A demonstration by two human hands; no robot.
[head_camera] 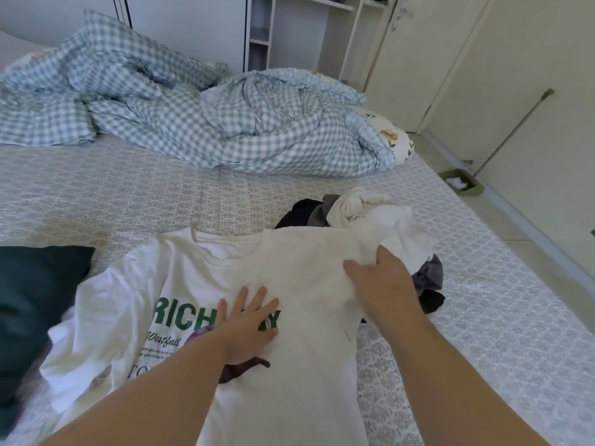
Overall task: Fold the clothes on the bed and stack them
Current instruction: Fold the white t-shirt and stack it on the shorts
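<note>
Two hands worked a white printed T-shirt (289, 268) spread on the bed (128, 194): the left hand (248, 326) pressed flat, fingers wide, while the right hand (383, 284) seemed to gather the sleeve. Just beyond lay unfolded clothes (354, 207), a dark cushion (35, 291) to the left, a rumpled checked duvet (225, 123) farther off.

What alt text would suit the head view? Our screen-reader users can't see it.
A person spreads a white printed T-shirt on a bed, left hand pressed flat on its chest print, right hand gripping the shoulder fabric. A heap of unfolded clothes lies just beyond, and a rumpled checked duvet fills the far side.
</note>
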